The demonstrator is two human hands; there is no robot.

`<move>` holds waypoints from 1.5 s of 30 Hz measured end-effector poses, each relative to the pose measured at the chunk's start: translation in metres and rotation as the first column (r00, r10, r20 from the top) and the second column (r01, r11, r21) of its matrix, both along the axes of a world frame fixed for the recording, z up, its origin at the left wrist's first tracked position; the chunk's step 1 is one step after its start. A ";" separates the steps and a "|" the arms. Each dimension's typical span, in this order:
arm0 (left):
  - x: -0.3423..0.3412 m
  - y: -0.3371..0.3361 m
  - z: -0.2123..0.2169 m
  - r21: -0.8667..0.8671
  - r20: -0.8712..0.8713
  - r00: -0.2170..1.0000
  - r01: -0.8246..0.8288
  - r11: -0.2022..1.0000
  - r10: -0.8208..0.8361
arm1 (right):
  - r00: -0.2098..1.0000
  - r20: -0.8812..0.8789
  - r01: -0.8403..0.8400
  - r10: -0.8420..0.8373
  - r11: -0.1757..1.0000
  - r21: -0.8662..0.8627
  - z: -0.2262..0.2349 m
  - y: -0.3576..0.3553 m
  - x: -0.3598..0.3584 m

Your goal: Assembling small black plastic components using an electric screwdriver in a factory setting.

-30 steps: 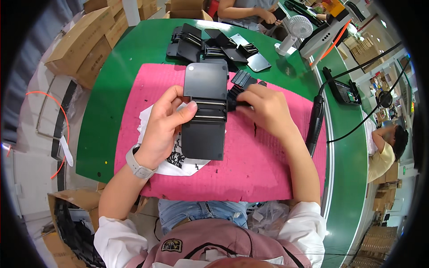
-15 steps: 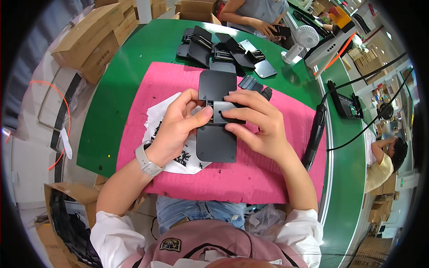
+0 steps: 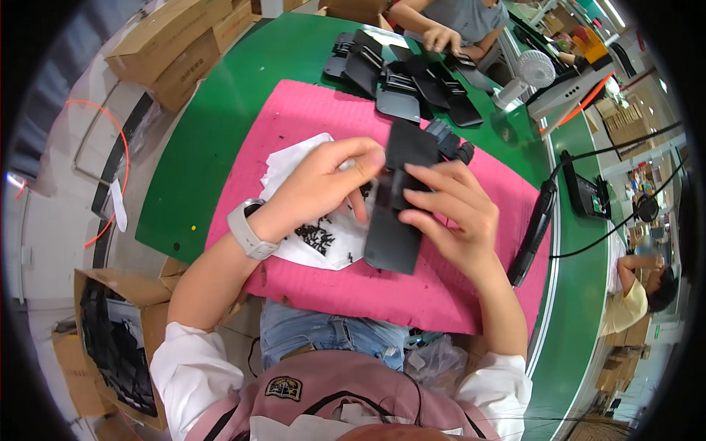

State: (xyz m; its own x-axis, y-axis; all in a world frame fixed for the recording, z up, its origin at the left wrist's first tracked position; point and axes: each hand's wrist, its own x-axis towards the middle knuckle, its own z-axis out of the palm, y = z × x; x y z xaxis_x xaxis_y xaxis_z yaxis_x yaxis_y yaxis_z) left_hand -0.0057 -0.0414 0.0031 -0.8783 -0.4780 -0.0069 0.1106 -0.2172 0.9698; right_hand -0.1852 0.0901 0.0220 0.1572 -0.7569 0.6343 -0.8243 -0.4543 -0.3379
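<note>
A black hinged stand with two flat plates is tilted above the pink mat, its narrow hinge part between the plates. My right hand grips its right side, with fingertips and thumb at the hinge. Against the left edge, my left hand has its thumb and index fingertip pressed together by the hinge. Its lower fingers hang beside the plate, and part of its grip is hidden. Beneath my left hand, small black screws lie in a pile on a white cloth.
The pink mat covers part of a green table. More black stands lie at the far side, near a person's hand. A corded black electric screwdriver rests at right. A small white fan stands far right.
The stand has turned from lying flat-on to tilted with its edge leaning. My left hand has shifted its fingers toward the left edge. The view has moved, and the person opposite has reached over the stands.
</note>
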 end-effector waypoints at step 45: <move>-0.027 0.060 -0.005 -0.237 0.033 0.991 0.137 0.962 -0.133 | 0.176 0.958 0.096 0.228 0.964 -0.247 0.050 0.068 -0.042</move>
State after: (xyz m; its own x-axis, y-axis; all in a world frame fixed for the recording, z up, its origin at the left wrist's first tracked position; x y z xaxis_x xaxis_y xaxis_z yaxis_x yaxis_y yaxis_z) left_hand -0.0328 0.0183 -0.0018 -0.9356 -0.3442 0.0779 0.0799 0.0084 0.9968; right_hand -0.2273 0.1583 0.0715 -0.6666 -0.6080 0.4312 0.1426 -0.6719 -0.7268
